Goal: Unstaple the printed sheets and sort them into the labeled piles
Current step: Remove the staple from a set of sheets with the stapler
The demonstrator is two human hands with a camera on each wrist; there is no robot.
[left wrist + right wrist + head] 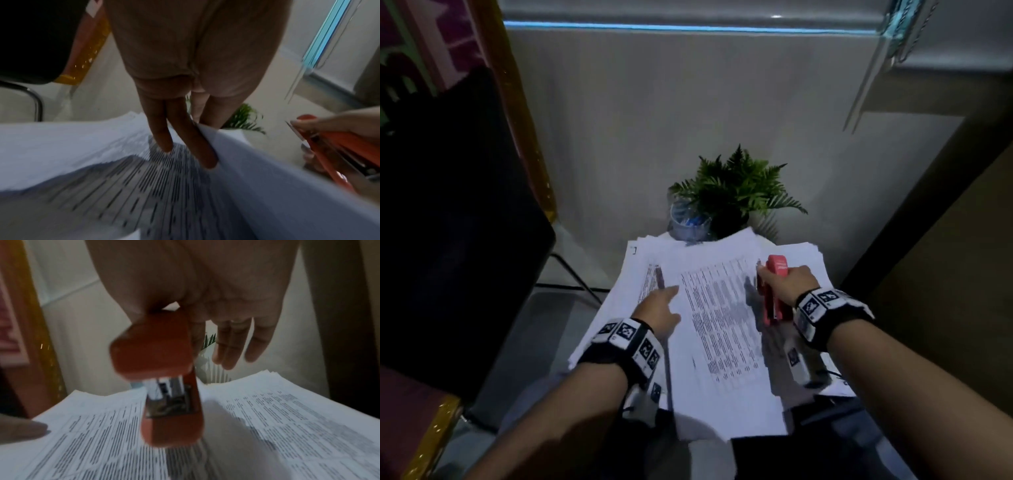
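Stacks of printed sheets [630, 274] cover a small table. On top lies a printed sheet [722, 325] with its left edge lifted. My left hand [659, 308] holds that edge: in the left wrist view two straight fingers [162, 138] touch the page below, and the raised sheet [257, 170] runs up between them and the thumb side. My right hand [787, 284] grips a red stapler [774, 291] over the sheet's right side. The stapler [164, 386] points nose-down at the paper, and my outer fingers [232, 345] are spread clear of it.
A pen [659, 275] lies on the left stack. A potted fern [736, 192] and a clear cup of pens [688, 219] stand at the back of the table by the wall. A black chair [448, 222] is close on the left, and a brown panel [945, 291] on the right.
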